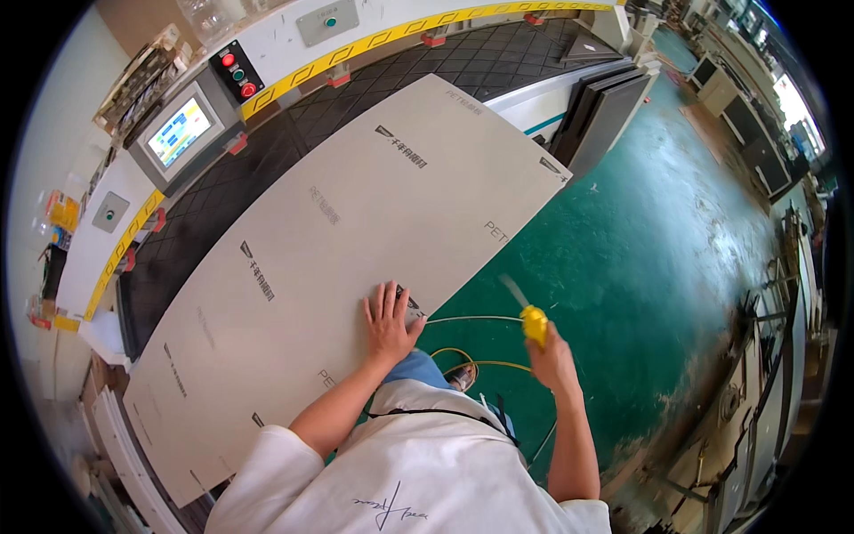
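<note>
A large pale grey board point(356, 214) with printed marks lies slanted across the view, with its far-left part over the dark machine bed. Near the board's front edge, my left hand point(390, 329) rests flat on the surface, fingers spread. Off to the right of that edge, my right hand point(551, 360) is closed round a yellow hand tool point(535, 326) with a slim silver tip. The tip is smeared by motion and points up and left, apart from the board. I cannot make out the tool's exact kind.
A white machine frame with a yellow striped edge point(356, 52) curves along the back. It carries a touch screen point(181, 131) and red and green buttons point(238, 75). Dark panels point(600, 111) stand at its right end. A yellow hose point(498, 363) loops over the green floor point(623, 267) by my foot.
</note>
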`<state>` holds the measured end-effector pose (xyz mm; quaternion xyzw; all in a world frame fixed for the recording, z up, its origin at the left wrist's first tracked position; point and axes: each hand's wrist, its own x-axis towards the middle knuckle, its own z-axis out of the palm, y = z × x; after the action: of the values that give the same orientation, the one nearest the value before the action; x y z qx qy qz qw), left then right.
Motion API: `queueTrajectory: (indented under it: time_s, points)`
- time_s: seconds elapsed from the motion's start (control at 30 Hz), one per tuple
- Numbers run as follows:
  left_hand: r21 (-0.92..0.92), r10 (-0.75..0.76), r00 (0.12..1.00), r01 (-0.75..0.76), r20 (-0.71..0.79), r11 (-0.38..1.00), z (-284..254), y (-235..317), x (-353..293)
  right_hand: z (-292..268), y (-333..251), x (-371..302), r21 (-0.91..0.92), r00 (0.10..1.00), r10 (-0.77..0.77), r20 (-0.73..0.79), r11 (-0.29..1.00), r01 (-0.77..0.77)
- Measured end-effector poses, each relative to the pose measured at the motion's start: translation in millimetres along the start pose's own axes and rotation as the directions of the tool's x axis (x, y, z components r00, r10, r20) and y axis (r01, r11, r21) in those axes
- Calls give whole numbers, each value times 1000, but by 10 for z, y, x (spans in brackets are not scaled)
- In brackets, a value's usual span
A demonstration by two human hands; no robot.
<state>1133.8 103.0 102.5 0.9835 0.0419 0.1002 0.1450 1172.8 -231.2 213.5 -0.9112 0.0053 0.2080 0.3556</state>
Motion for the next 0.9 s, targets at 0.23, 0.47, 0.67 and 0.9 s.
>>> queueTrajectory:
  time_s: [0.23,0.47,0.67,0.9]
  points:
    - [18,-192,980,193,-43,981,117,-209,484,-21,310,558,-73,996,-89,1,993,89]
    - [177,-644,762,645,-73,743,18,-1506,1284,-22,-285,1175,6,1000,-22,4,1000,22]
    - [229,-785,616,774,-57,590,-90,-2354,2143,132,-1526,2103,124,805,-91,586,992,22]
    - [215,-712,697,711,-85,670,158,-2924,2975,843,-2316,3331,189,759,-493,426,869,458]
